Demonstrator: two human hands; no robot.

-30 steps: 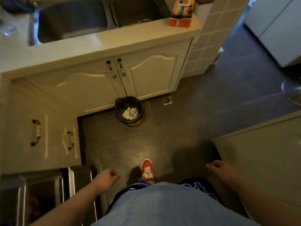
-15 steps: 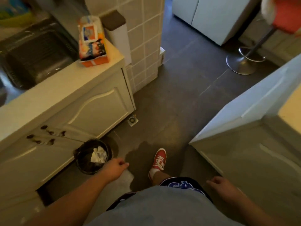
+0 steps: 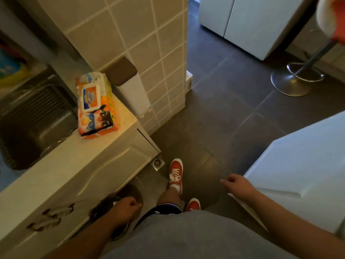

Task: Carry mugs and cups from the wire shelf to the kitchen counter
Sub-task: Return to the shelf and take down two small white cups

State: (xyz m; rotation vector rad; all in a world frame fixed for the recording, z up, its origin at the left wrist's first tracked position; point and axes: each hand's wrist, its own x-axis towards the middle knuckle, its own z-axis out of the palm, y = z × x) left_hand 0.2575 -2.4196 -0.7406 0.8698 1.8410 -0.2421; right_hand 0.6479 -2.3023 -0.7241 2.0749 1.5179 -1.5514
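No mug, cup or wire shelf is in view. The cream kitchen counter (image 3: 61,161) runs along the left, with a steel sink (image 3: 33,120) set in it. My left hand (image 3: 127,208) hangs low beside the cabinet doors, fingers curled, holding nothing. My right hand (image 3: 239,186) hangs at the right, fingers loosely curled, holding nothing, close to the corner of a white unit (image 3: 302,165).
An orange wipes pack (image 3: 95,105) lies at the counter's end by a tiled pillar (image 3: 145,42). A black bin (image 3: 115,202) stands on the dark floor behind my left hand. A chrome stool base (image 3: 293,81) and white cabinets (image 3: 248,21) stand far right. My red shoes (image 3: 176,172) are mid-step.
The view has swung right and moved forward past the sink cabinet towards the gap beside the tiled pillar. The bin has slid behind my left hand. Both hands still hang without holding anything.
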